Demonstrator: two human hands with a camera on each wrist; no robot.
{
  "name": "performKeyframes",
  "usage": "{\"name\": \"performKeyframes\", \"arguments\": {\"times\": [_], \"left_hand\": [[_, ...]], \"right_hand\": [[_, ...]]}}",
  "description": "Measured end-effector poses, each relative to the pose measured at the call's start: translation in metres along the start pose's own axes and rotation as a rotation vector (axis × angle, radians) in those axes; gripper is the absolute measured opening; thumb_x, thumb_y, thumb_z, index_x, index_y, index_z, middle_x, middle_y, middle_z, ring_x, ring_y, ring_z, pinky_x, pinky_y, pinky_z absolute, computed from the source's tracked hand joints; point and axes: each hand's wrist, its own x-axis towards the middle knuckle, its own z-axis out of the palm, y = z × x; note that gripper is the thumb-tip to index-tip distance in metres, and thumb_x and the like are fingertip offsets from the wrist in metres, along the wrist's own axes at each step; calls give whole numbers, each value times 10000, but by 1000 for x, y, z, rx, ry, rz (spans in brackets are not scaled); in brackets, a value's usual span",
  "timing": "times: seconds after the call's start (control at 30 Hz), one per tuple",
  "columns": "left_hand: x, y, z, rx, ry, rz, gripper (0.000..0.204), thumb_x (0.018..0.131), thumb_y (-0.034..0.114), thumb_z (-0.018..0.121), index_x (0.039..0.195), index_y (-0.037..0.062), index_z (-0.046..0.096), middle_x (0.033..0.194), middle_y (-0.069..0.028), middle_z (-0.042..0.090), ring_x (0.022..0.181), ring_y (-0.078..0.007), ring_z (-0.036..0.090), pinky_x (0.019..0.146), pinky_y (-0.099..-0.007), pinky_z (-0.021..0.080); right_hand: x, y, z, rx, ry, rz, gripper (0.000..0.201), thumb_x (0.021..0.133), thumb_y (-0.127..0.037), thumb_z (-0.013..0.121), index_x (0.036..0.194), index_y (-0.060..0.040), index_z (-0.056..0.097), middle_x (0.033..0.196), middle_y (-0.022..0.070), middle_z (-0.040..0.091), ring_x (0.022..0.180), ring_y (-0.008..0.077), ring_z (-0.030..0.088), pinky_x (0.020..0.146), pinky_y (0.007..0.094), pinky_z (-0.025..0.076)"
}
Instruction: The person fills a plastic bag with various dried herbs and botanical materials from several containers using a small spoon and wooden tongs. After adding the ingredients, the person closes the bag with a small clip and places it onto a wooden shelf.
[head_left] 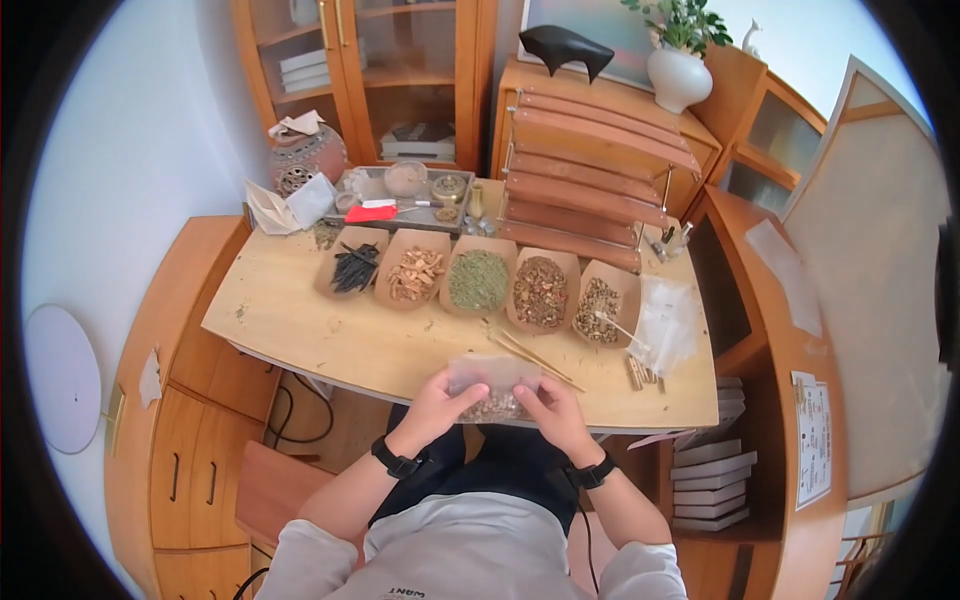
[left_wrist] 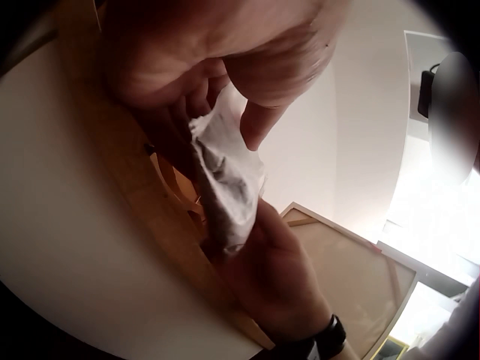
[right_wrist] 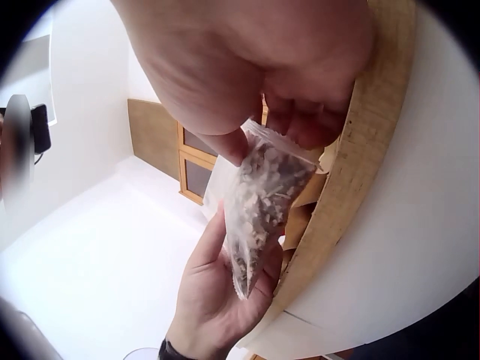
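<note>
Both hands hold a small clear plastic bag (head_left: 492,378) at the front edge of the table. Chopped, pale dried pieces fill its lower part, as the right wrist view shows. My left hand (head_left: 447,405) grips one side, thumb on the near face and fingers behind. On the opposite side my right hand (head_left: 556,410) pinches the bag the same way. Beyond the hands stand paper trays of dried herbs: dark strips (head_left: 355,268), tan chips (head_left: 415,274), green leaves (head_left: 478,280), a brown mix (head_left: 541,293) and small pale-brown pieces (head_left: 598,308).
Thin sticks (head_left: 535,360) lie just past the bag. Right of the trays are empty plastic bags (head_left: 668,325) and short brass-coloured tubes (head_left: 636,373). A grey tray (head_left: 385,215) with bowls and a wooden tiered rack (head_left: 590,170) stand at the back.
</note>
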Motion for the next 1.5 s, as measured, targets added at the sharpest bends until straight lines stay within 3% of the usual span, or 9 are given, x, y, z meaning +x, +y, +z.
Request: {"name": "performKeyframes", "arguments": {"times": [0.17, 0.27, 0.37, 0.47, 0.57, 0.67, 0.97, 1.27, 1.5], "left_hand": [[12, -17, -9, 174, -62, 4, 155, 998, 107, 630, 1107, 6, 674, 1044, -32, 693, 978, -90, 623, 887, -263, 497], [17, -12, -6, 150, -39, 0, 98, 990, 29, 585, 1029, -1, 670, 1055, -48, 681, 994, -119, 619, 900, -278, 487], [21, -23, -13, 55, -136, 134, 121, 984, -7, 526, 960, -1, 644, 1081, -77, 668, 1056, -165, 613, 941, -303, 469], [21, -21, -21, -133, -181, -29, 85, 981, 37, 527, 1009, 13, 603, 1140, -109, 644, 1103, -199, 594, 971, -321, 451], [20, -3, -17, -446, -202, -112, 199, 1000, 140, 543, 1166, 30, 543, 1201, -135, 617, 1097, -204, 589, 977, -322, 446], [21, -6, -12, -286, -217, -5, 308, 984, 119, 570, 1262, 34, 468, 1223, -129, 586, 1082, -176, 575, 947, -309, 457], [16, -8, -8, 52, -90, -108, 237, 980, 24, 565, 1211, 24, 515, 1142, -45, 565, 1007, -70, 555, 848, -243, 475], [14, -7, -9, 9, -81, -59, 234, 1024, 79, 553, 1247, 38, 496, 1159, -60, 588, 1074, -109, 564, 953, -284, 461], [13, -4, -11, -55, -111, -93, 328, 995, 89, 623, 1292, 43, 491, 1166, -57, 600, 1083, -111, 573, 948, -279, 462]], "right_hand": [[1, -16, 7, 49, 10, -31, 164, 1014, -115, 613, 1144, -28, 660, 1001, -26, 639, 893, 52, 559, 796, 237, 463], [1, -34, 3, 78, 28, 235, 147, 1015, -83, 582, 1120, -26, 667, 980, 12, 633, 888, 92, 562, 797, 248, 458], [5, -22, -5, -83, -33, -116, 176, 992, -23, 558, 1095, -31, 700, 985, 49, 606, 875, 162, 574, 794, 270, 464], [1, -16, -8, -141, -26, -146, 206, 943, 32, 557, 1049, -36, 720, 988, 84, 595, 916, 207, 581, 808, 288, 463], [-2, -18, -5, -167, 31, -171, 222, 904, 52, 561, 1019, -35, 730, 987, 82, 597, 919, 211, 585, 815, 292, 468], [-2, -21, -6, -194, 25, -157, 251, 878, 61, 566, 1039, -37, 731, 990, 84, 597, 930, 220, 589, 825, 298, 471], [3, -36, -9, -171, -55, -101, 249, 874, 23, 608, 1087, -20, 729, 1046, 95, 591, 973, 229, 581, 856, 317, 467], [1, -34, 1, 109, 73, 83, 226, 915, -41, 684, 1133, 12, 658, 1078, 91, 591, 968, 187, 579, 858, 286, 464], [2, -25, -5, -56, -6, 2, 156, 934, -6, 670, 1089, 15, 673, 1040, 91, 624, 927, 175, 609, 767, 292, 509]]}}
